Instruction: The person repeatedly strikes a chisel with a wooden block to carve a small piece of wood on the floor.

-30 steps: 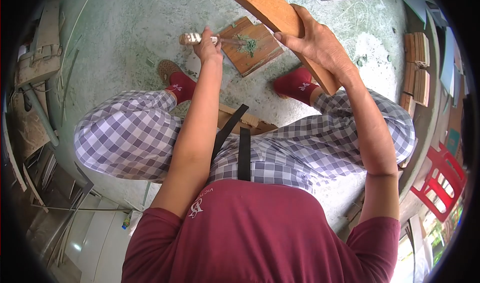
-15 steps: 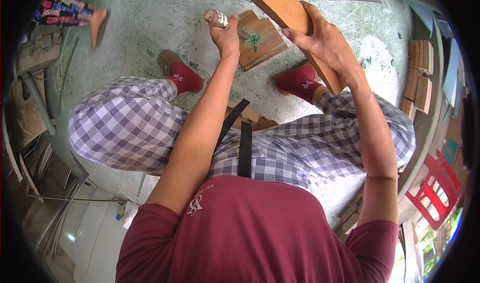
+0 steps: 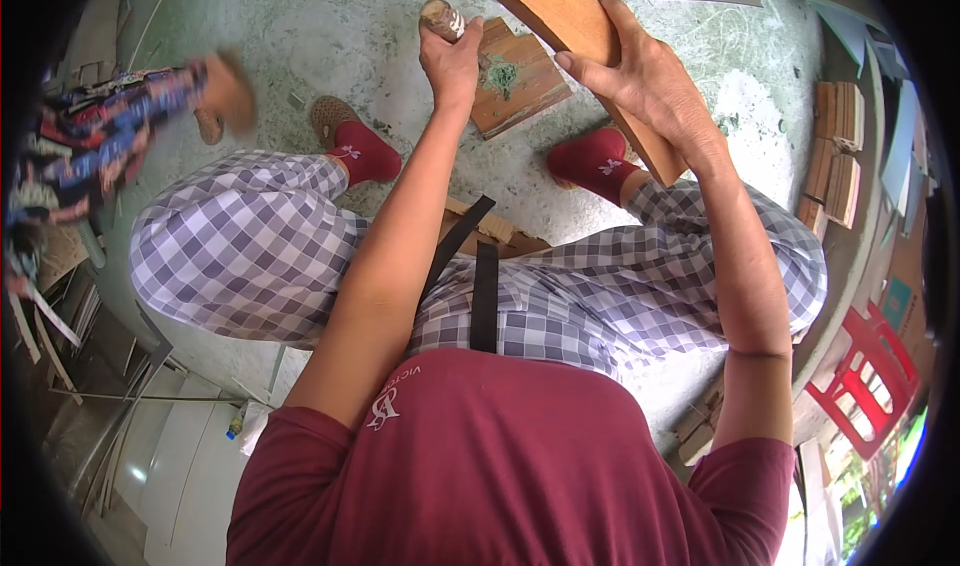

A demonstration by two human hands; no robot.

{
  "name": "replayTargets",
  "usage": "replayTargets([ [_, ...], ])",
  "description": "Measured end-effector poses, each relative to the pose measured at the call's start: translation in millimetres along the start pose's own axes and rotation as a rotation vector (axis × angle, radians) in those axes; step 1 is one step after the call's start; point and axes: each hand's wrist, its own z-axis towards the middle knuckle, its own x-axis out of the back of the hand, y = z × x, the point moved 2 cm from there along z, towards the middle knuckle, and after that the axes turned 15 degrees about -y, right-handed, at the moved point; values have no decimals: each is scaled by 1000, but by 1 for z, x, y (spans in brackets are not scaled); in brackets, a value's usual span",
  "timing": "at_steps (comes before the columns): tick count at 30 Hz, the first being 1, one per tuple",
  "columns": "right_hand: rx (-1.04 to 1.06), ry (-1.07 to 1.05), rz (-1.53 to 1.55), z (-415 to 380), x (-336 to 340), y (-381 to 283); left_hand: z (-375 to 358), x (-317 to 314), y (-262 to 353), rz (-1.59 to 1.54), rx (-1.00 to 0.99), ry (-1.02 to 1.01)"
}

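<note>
My left hand (image 3: pixel 450 66) is wrapped round a short, thick wooden handle (image 3: pixel 440 14) with a whitish band on it. Whatever the handle is joined to is hidden behind my fingers. Under and beside that hand, a flat piece of wooden board (image 3: pixel 540 91) lies on the floor, with a small heap of green crumbs (image 3: pixel 502 76) on it. My right hand (image 3: pixel 655 86) grips a long, slightly curved wooden plank (image 3: pixel 560 11), thumb on the near face and fingers over the far edge. The plank slants from the top of the view down towards my right knee.
At the left, another person's patterned trouser leg (image 3: pixel 110 136) and bare foot (image 3: pixel 228 91) are close to my left knee. Stacked wood blocks (image 3: pixel 835 156) stand at the right, above a red plastic chair (image 3: pixel 865 381). Scrap strips (image 3: pixel 60 356) lie at the lower left.
The other person's leg has come further into view at the left, nearer my knee. My left hand with the handle has risen slightly; my right hand and the plank have barely shifted.
</note>
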Motion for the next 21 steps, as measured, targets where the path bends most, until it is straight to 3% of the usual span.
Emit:
replayTargets([
  [21, -20, -21, -10, 1, -4, 2, -11, -4, 0, 3, 3, 24],
])
